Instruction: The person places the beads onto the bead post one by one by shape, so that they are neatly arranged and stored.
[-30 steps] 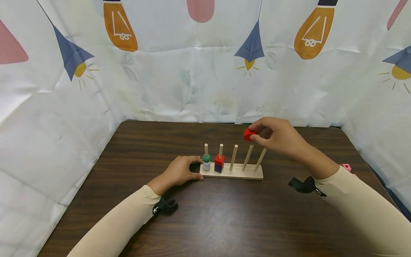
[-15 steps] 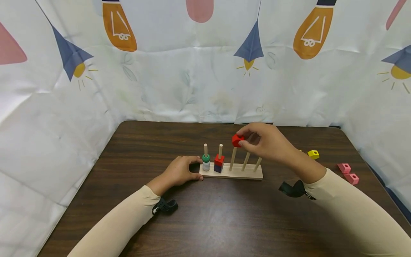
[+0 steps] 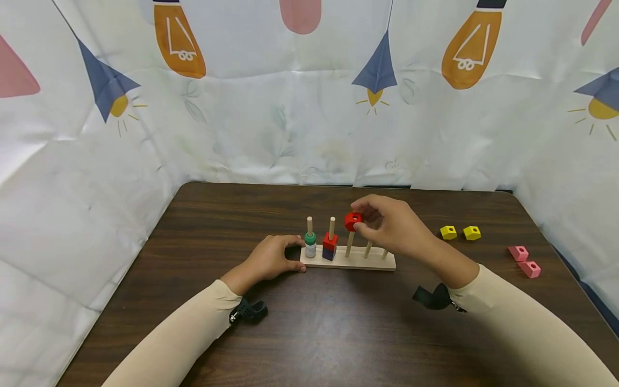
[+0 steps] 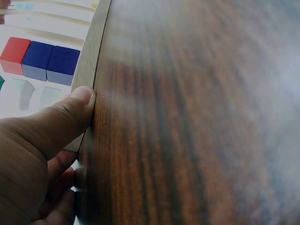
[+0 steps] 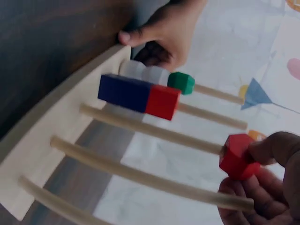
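A wooden peg board [image 3: 358, 263] with several upright pegs stands on the table. My left hand [image 3: 273, 258] grips its left end, thumb [image 4: 79, 98] on the front edge and fingers behind. My right hand [image 3: 394, 226] pinches a faceted red bead [image 5: 239, 157] between thumb and fingers at the tip of the third peg [image 5: 150, 127]. How far the peg enters the bead's hole is hidden. On the first peg, a green bead [image 5: 181, 83] sits above two white beads [image 5: 132, 69]. A red cube [image 5: 162, 102] tops two dark blue cubes [image 5: 124, 93] on the second.
Two yellow blocks [image 3: 448, 232] with holes lie right of the board on the brown table [image 3: 329, 333]. Farther right, near the table's side edge, are two pink blocks [image 3: 518, 253]. A patterned white cloth [image 3: 290, 123] hangs behind the table.
My right hand has carried the red bead left and down, from above the right-hand pegs to the third peg's top. The yellow blocks have come into view. My left hand stays put.
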The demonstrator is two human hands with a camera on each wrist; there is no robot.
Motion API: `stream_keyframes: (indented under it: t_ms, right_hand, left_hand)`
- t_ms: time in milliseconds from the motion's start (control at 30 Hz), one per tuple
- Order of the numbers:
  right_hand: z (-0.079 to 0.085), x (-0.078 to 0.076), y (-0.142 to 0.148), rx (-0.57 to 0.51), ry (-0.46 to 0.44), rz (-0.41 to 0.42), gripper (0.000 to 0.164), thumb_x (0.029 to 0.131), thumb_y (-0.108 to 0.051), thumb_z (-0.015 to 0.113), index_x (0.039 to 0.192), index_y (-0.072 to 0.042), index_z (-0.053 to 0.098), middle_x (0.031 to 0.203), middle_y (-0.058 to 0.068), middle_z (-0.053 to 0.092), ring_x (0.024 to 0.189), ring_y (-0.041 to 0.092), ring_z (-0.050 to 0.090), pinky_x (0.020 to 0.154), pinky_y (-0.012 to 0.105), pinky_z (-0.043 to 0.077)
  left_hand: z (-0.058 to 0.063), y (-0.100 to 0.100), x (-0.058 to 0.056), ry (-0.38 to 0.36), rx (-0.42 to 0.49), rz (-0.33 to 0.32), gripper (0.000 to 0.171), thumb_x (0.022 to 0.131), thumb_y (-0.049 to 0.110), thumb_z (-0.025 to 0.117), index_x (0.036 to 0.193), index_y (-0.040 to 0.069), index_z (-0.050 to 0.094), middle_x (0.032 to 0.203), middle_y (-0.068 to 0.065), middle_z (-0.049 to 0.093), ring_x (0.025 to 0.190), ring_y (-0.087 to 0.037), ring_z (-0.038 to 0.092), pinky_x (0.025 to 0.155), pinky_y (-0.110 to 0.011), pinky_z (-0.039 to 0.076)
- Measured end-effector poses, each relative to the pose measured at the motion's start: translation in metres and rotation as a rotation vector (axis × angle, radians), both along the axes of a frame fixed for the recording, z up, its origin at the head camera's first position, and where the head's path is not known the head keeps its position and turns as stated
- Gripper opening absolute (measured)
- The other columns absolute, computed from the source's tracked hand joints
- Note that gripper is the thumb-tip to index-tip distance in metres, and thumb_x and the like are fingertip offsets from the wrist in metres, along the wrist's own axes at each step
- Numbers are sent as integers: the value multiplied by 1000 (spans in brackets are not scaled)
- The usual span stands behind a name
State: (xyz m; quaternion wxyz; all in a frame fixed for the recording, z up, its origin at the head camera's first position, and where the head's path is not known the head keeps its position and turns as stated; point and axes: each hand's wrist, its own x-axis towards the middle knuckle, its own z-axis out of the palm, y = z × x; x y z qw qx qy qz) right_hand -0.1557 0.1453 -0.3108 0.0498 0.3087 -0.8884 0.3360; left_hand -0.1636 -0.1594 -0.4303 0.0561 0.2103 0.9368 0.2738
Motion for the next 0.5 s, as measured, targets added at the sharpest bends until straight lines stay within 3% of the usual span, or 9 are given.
stream_keyframes:
  t_ms: [267,500]
  right_hand:
    - [-9,11,-10,-27,61,-101,44,88,-5,77,129,-1,62,103,5,71,88,19,67,76,35,56]
    - [-26,13,-12,-69,21,-159,56,88,-6,79,138,-3,54,106,1,70,83,16,64,67,33,53]
  left_hand:
    - [1,-1,1,1,4,1,55,77,39,91,125,18,73,133,-4,68,125,-28,60,105,-48,46]
    - [0,0,1,0,0,0,56,77,38,92,125,18,73,132,-4,68,125,-27,61,105,-47,47]
